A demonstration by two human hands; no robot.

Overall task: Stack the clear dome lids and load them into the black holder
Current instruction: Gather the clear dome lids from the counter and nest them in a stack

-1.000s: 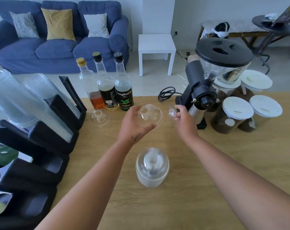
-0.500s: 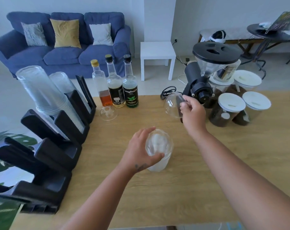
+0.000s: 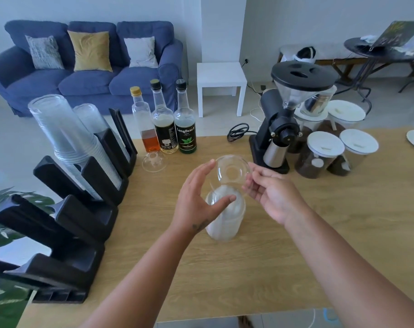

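A stack of clear dome lids (image 3: pixel 224 218) stands on the wooden table (image 3: pixel 319 233) in front of me. Just above it, tilted toward me, is a single clear dome lid (image 3: pixel 233 171). My right hand (image 3: pixel 272 195) pinches its right rim. My left hand (image 3: pixel 196 197) is spread beside it, fingers straight along the lid's left edge and thumb touching the top of the stack. Another loose dome lid (image 3: pixel 153 162) lies by the bottles. The black holder (image 3: pixel 82 223) stands at the left, its far slots filled with stacked clear cups (image 3: pixel 66 138).
Three syrup bottles (image 3: pixel 164 124) stand at the table's far edge. A black coffee grinder (image 3: pixel 286 119) and several white-lidded jars (image 3: pixel 319 155) fill the far right, with a coiled cable (image 3: pixel 239 131) beside them. A plant's leaves (image 3: pixel 2 209) show at the left.
My right hand brought the single lid from beside the grinder to just above the stack. My left hand let go of the stack's top and opened beside it.
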